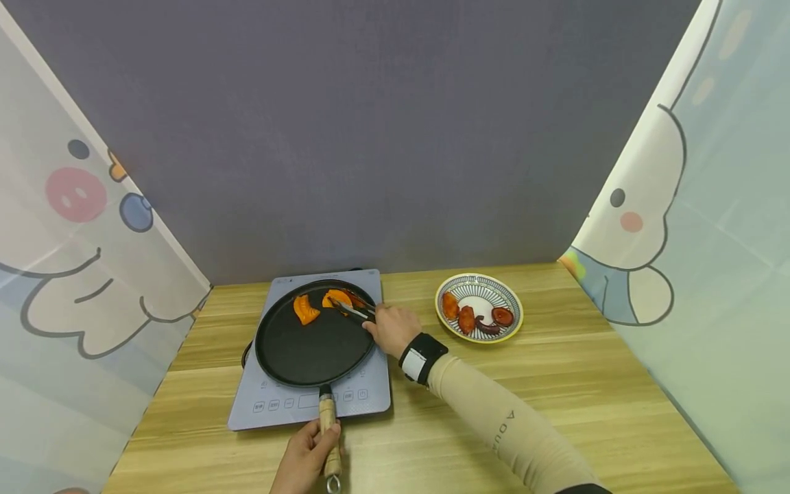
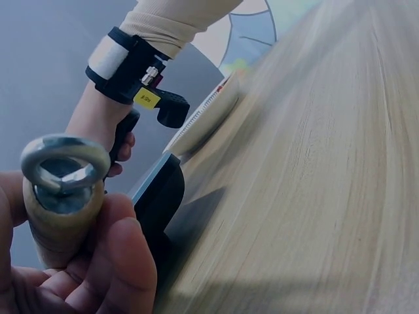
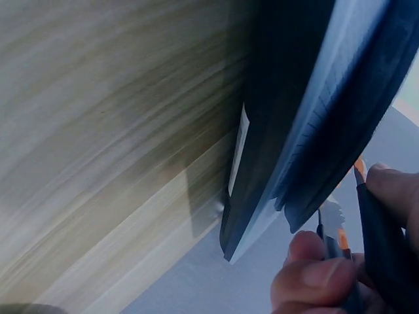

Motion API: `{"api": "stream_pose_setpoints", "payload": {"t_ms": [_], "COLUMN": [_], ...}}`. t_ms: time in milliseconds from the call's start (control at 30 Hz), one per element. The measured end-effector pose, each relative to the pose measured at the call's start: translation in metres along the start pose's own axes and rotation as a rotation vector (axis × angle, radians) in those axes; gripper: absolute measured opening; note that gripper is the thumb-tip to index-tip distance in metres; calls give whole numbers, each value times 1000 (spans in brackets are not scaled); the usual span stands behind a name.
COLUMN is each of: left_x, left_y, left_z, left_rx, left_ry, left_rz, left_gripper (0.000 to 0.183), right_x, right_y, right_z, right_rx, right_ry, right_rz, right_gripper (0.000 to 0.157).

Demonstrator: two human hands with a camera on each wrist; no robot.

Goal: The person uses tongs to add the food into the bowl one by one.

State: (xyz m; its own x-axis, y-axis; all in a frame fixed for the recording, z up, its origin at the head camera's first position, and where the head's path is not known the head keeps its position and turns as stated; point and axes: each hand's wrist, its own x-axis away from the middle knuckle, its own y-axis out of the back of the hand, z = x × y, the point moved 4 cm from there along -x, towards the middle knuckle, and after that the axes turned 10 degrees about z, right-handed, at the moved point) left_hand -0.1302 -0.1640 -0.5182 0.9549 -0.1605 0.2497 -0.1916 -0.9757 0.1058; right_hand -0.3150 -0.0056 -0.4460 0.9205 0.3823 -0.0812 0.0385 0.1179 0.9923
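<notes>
A flat black frying pan (image 1: 308, 353) sits on a pale induction cooker (image 1: 370, 405). My left hand (image 1: 305, 454) grips its wooden handle (image 1: 327, 412), whose metal end ring (image 2: 65, 160) shows large in the left wrist view. Two orange food pieces, one at the left (image 1: 305, 310) and one at the right (image 1: 335, 299), lie in the pan's far part. My right hand (image 1: 395, 328) holds tongs (image 1: 354, 310) with black grips (image 3: 380, 242). The tong tips are at the right-hand piece; whether they pinch it cannot be told. Something reddish beside them is partly hidden.
Right of the cooker, a patterned plate (image 1: 475, 302) with a yellow rim holds several reddish-brown food pieces (image 1: 466, 320). Everything stands on a wood-grain table (image 1: 555, 370). A grey wall (image 1: 382, 137) rises behind, with cartoon-printed panels at both sides.
</notes>
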Motion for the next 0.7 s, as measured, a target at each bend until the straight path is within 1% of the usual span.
{"api": "stream_pose_setpoints", "payload": {"t_ms": [233, 467, 700], "left_x": [0, 2, 2], "left_y": [-1, 0, -1], "left_z": [0, -2, -3], "left_rx": [7, 8, 13], "left_ry": [-18, -24, -21], "left_rz": [10, 6, 12], "left_gripper": [38, 37, 38], "right_x": [4, 9, 7], "right_y": [0, -1, -3], "right_z": [0, -2, -1], "right_rx": [15, 49, 18], "right_ry": [19, 36, 25], "right_rz": [-24, -42, -31], "right_gripper": [44, 41, 41]}}
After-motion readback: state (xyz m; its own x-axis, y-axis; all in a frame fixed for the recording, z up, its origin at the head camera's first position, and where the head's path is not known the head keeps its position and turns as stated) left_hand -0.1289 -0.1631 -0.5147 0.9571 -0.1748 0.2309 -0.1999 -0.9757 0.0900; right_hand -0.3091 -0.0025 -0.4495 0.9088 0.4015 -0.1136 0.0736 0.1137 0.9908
